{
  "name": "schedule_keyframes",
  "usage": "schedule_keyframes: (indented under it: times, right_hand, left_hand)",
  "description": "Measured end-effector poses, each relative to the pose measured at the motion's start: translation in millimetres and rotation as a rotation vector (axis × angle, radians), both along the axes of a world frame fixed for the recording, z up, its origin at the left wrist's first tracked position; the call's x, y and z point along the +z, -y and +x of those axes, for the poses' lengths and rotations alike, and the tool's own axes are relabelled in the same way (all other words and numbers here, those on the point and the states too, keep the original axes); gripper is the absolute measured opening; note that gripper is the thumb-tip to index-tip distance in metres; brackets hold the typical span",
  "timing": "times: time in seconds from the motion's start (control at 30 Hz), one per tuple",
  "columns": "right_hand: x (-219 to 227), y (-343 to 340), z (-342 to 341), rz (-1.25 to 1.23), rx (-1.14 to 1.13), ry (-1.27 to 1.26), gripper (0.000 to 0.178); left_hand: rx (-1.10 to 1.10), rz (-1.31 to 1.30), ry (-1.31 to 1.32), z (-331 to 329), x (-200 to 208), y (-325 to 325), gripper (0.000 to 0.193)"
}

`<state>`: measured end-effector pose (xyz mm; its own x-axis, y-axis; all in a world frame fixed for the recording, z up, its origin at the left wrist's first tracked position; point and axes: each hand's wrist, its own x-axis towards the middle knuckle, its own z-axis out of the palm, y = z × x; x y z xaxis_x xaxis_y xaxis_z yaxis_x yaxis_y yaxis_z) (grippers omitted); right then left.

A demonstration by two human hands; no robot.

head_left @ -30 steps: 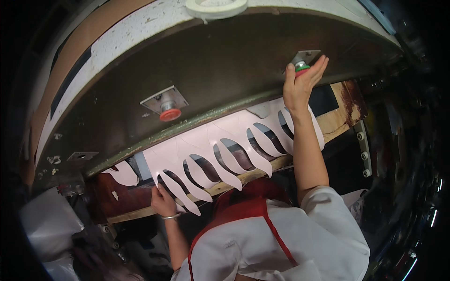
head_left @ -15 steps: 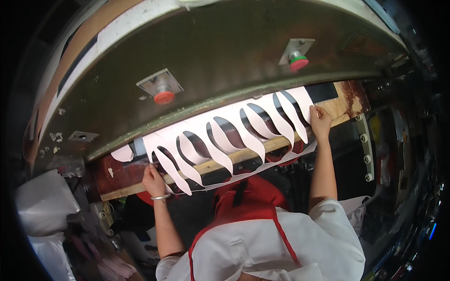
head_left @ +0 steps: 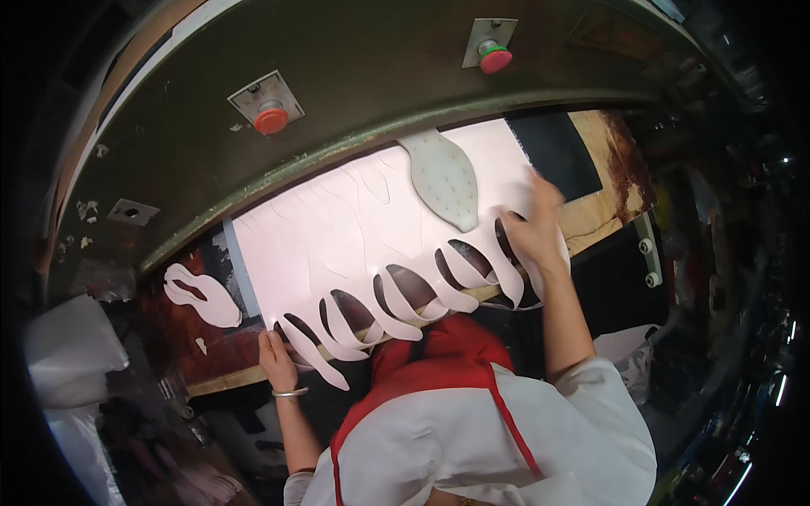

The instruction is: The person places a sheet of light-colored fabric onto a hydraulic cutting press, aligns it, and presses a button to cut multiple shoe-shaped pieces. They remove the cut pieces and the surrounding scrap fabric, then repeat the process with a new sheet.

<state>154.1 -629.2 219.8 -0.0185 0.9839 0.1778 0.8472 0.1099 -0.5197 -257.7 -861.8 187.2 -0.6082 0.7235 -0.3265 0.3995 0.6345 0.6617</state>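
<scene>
A pale pink sheet [head_left: 321, 223] lies across the board under the green machine beam. Its near part has a row of leaf-shaped cut-outs, and the strips between them hang over the board's front edge. My left hand [head_left: 277, 361] pinches the sheet's near left corner. Over the sheet's right side is my right hand [head_left: 533, 228], blurred, its thumb apart from its raised fingers and nothing visible in its grasp. A pale grey-green leaf-shaped cutting die [head_left: 445, 180] rests on the sheet left of that hand, its far end beneath the beam.
A cut pink piece with a slot [head_left: 211, 304] lies at the board's left. The green beam [head_left: 363, 76] spans the far side, bearing a red button [head_left: 271, 118] and another red button with a green ring [head_left: 495, 57]. Clear plastic bags [head_left: 72, 341] hang at left.
The sheet has come toward me, baring more uncut surface and the die. My right hand has left the sheet's edge and moved inward. The slotted piece at left now shows fully.
</scene>
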Motion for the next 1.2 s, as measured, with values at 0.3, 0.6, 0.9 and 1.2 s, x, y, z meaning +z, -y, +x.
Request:
schedule_keyframes:
  times: [0.3,0.6,0.9,1.2]
  right_hand:
    - [-18,46,-61,-0.019,0.179,-0.134,0.084]
    - [41,22,3,-0.449,-0.056,-0.501,0.085]
    - [1,0,38,-0.162,0.13,-0.089,0.093]
    - [42,-120,2,0.226,-0.057,-0.301,0.07]
  left_hand:
    - [0.469,0.467,0.141,43,-15,70,0.029]
    - [0.308,0.36,0.233,48,3,109,0.032]
    - [0.285,0.386,0.157,59,4,84,0.032]
    - [0.167,0.404,-0.076,20,-4,4,0.034]
